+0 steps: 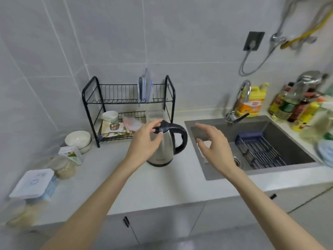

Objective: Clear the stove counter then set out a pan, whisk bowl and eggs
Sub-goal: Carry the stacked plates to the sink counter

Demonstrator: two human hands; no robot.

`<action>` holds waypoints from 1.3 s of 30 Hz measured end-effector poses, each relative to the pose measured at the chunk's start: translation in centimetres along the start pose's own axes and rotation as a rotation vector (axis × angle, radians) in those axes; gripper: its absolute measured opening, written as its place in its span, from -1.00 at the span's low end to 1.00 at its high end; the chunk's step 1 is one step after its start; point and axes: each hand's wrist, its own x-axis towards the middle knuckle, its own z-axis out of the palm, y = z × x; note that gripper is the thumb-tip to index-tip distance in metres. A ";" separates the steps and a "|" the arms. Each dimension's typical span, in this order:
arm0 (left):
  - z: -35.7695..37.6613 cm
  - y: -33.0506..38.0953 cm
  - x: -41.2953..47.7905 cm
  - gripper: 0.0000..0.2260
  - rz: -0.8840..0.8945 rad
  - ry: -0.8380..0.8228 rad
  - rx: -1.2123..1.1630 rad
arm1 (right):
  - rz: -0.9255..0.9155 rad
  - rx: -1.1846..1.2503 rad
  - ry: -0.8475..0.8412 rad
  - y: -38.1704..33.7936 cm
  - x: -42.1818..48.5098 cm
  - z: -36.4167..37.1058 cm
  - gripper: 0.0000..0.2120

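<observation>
Left hand [144,142], fingers seemingly pinching kettle [165,148] lid, right hand [214,147], fingers released, spread above sink [281,130] edge

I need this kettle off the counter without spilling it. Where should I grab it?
Take the black loop handle, coming from the right, the sink side. It juts out that way from the upright kettle, and the open right hand is the one nearest it.

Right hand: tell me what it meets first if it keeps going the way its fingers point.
Probably the kettle handle, just beyond the fingertips of the right hand; nothing lies between them, though depth is unclear.
</observation>
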 end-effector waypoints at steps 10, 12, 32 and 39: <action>10.8 8.6 0.1 -0.63 0.246 -0.351 -0.117 | 0.306 -0.228 0.221 3.1 -10.7 -10.7 -0.56; 13.8 11.3 -0.2 -0.63 0.298 -0.426 -0.130 | 0.383 -0.243 0.280 4.4 -12.9 -13.3 -0.57; 48.5 41.1 -9.1 -0.64 0.613 -0.897 -0.357 | 0.817 -0.471 0.637 22.7 -34.2 -41.5 -0.57; 59.3 51.7 -16.4 -0.62 0.736 -1.068 -0.396 | 0.966 -0.471 0.785 26.4 -43.2 -50.4 -0.56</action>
